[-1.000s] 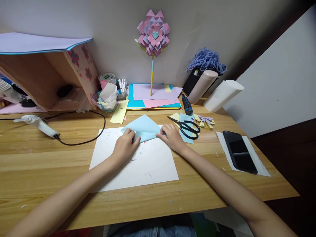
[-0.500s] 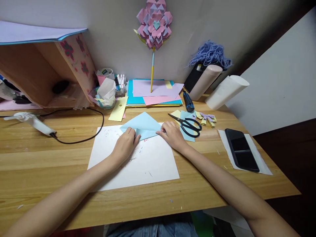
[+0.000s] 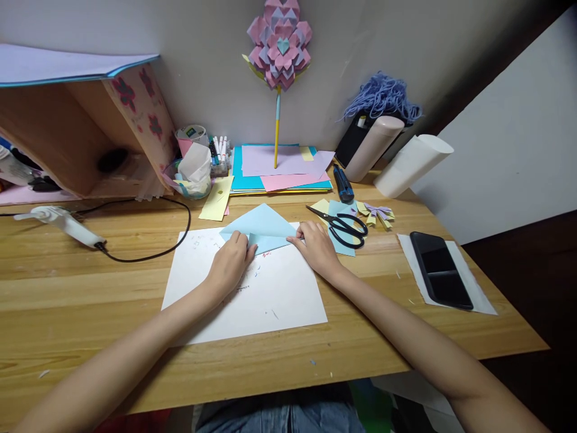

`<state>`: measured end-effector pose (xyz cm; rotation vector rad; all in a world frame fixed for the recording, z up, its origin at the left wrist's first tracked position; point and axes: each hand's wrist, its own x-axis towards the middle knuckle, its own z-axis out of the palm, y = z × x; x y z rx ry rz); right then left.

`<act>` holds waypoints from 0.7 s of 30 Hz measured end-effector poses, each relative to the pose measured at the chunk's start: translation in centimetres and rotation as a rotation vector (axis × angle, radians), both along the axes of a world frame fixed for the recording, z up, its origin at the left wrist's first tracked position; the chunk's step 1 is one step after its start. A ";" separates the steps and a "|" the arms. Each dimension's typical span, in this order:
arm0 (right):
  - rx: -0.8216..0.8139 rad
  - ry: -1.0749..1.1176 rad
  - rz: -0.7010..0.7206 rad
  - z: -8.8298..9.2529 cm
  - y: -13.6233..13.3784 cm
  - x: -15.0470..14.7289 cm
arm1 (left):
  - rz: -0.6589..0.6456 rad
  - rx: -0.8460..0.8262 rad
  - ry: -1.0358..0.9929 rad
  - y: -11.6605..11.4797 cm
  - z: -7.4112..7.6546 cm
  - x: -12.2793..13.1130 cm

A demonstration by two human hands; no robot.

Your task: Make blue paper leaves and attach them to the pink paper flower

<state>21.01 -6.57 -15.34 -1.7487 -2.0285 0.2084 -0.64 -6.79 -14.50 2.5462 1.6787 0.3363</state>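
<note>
A light blue sheet of paper [image 3: 265, 221], partly folded into a pointed shape, lies at the top of a white sheet [image 3: 256, 307] marked with small coloured strokes. My left hand [image 3: 231, 255] grips the lower left edge of the blue paper, its fingers curled and the thumb pressed on the fold. At the right corner my right hand [image 3: 315, 246] pinches the same paper between thumb and fingers. The fingertips partly cover both edges. Black-handled scissors [image 3: 345, 227] rest on paper scraps just beyond my right hand.
At the back stand a paper flower [image 3: 280, 45] and a stack of coloured paper [image 3: 247, 174]. A box cutter [image 3: 343, 183] lies near two leaning rolls. On the right is a phone [image 3: 440, 270]; on the left, a corded white glue gun [image 3: 67, 225] and a cardboard box [image 3: 139, 126].
Both hands keep their hold on the blue paper and have barely moved. The view has shifted very slightly.
</note>
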 end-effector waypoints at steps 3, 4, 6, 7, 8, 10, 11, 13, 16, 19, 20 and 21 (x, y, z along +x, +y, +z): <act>-0.020 0.008 -0.045 0.1 -0.2 0.2 | 0.022 -0.016 0.016 -0.1 0.2 0.0; -0.020 0.008 -0.058 0.1 -0.2 0.3 | 0.036 -0.022 0.020 -0.1 0.2 0.1; -0.013 0.003 -0.081 0.0 -0.3 0.5 | 0.063 -0.030 0.019 -0.2 0.3 0.1; -0.006 -0.001 -0.090 -0.1 -0.4 0.6 | 0.074 -0.031 0.009 -0.2 0.3 0.0; 0.000 -0.005 -0.099 -0.2 -0.5 0.7 | 0.085 -0.030 -0.006 -0.2 0.3 0.0; 0.008 -0.019 -0.113 -0.3 -0.6 0.8 | 0.106 -0.034 -0.042 -0.1 0.4 -0.1; 0.010 -0.028 -0.117 -0.4 -0.7 0.8 | 0.116 -0.041 -0.058 -0.1 0.4 -0.2; 0.015 -0.047 -0.119 -0.4 -0.7 0.8 | 0.129 -0.063 -0.079 0.0 0.6 -0.3; 0.013 -0.043 -0.130 -0.5 -0.8 0.9 | 0.116 -0.086 -0.095 0.1 0.8 -0.4; -0.002 0.071 -0.111 -0.4 -0.6 1.7 | 0.110 -0.097 -0.108 0.1 0.9 -0.5; -0.013 0.137 -0.079 -0.3 -0.5 2.0 | 0.113 -0.102 -0.115 0.2 0.8 -0.5; -0.030 0.204 -0.029 -0.1 -0.4 2.4 | 0.117 -0.108 -0.124 0.2 0.8 -0.5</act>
